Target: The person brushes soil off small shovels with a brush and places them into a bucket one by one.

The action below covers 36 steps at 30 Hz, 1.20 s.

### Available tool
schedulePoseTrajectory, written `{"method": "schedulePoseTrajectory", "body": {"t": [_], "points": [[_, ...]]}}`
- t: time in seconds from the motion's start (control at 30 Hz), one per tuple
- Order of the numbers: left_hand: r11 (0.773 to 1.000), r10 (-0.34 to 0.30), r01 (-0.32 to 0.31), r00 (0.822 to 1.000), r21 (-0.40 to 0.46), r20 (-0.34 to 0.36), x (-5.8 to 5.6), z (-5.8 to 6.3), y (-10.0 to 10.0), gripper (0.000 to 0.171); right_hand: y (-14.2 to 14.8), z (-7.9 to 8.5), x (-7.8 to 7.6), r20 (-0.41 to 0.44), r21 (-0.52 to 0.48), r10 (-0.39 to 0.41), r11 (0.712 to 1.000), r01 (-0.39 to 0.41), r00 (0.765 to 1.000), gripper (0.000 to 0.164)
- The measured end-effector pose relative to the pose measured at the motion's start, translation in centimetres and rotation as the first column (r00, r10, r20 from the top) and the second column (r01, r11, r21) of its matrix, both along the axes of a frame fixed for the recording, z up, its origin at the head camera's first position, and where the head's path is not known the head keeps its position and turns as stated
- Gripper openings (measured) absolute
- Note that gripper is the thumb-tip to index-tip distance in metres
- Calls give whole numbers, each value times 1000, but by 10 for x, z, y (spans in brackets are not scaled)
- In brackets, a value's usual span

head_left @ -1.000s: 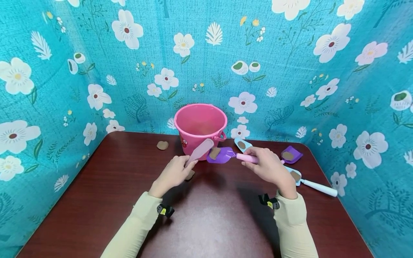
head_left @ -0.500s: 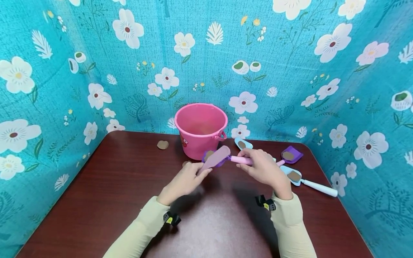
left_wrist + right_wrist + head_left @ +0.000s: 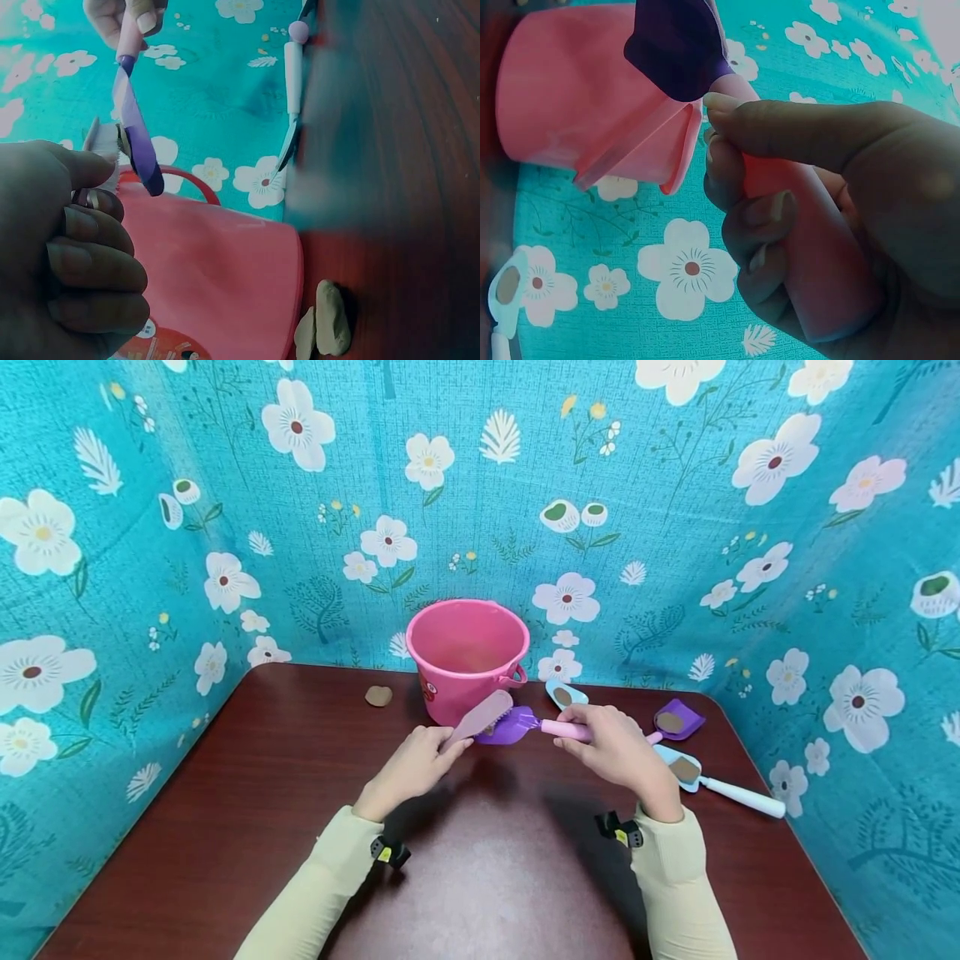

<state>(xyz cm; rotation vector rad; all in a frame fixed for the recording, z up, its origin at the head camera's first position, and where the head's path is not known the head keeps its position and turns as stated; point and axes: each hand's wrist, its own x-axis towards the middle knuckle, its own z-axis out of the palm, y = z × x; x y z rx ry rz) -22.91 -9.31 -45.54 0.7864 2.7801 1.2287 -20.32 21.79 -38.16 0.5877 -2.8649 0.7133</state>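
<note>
My left hand [image 3: 408, 772] grips a pink brush [image 3: 480, 714], its pale bristles turned down onto the blade of a toy shovel. My right hand [image 3: 617, 750] holds that shovel by its pink handle [image 3: 562, 729], above the table. On the purple blade [image 3: 510, 727] lies a brown clay-like lump, mostly hidden under the brush head. Just behind the blade stands a pink bucket [image 3: 467, 652]. The left wrist view shows the bristles [image 3: 105, 148] against the lump on the shovel's blade [image 3: 135, 135]. In the right wrist view, fingers and thumb wrap the handle [image 3: 810, 247].
A flat brown lump [image 3: 378, 696] lies on the table [image 3: 247, 777] left of the bucket. At right lie a light blue shovel [image 3: 738, 793], a purple shovel [image 3: 678, 720] and another light blue one [image 3: 566, 693], each with a brown patch. Floral cloth [image 3: 480, 510] walls the table.
The brush has swept right across the shovel's blade, then come back left over the lump. My right hand and the shovel have shifted only slightly. The bucket stays in place.
</note>
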Motion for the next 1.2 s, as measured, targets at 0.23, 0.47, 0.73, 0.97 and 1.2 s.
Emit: {"method": "schedulePoseTrajectory", "body": {"t": [0.23, 0.47, 0.73, 0.97, 1.2], "points": [[999, 45, -44, 999, 24, -7, -4, 4, -13, 32, 5, 0, -1, -18, -7, -16, 1000, 16, 1000, 30], [995, 47, -45, 999, 93, -23, 1, 12, -15, 27, 6, -1, -1, -1, -17, -13, 1000, 13, 1000, 30], [989, -50, 64, 993, 136, -103, 19, 10, 20, 32, -3, 0, 1, -6, -20, 13, 1000, -13, 1000, 30], [997, -64, 69, 993, 45, -97, 12, -2, 25, 33, -1, 1, 1, -28, 5, 13, 1000, -13, 1000, 27], [1000, -10, 10, 1000, 26, -5, -1, -9, 8, 36, 5, 0, -1, -41, 14, 1, 1000, 0, 999, 30]]}}
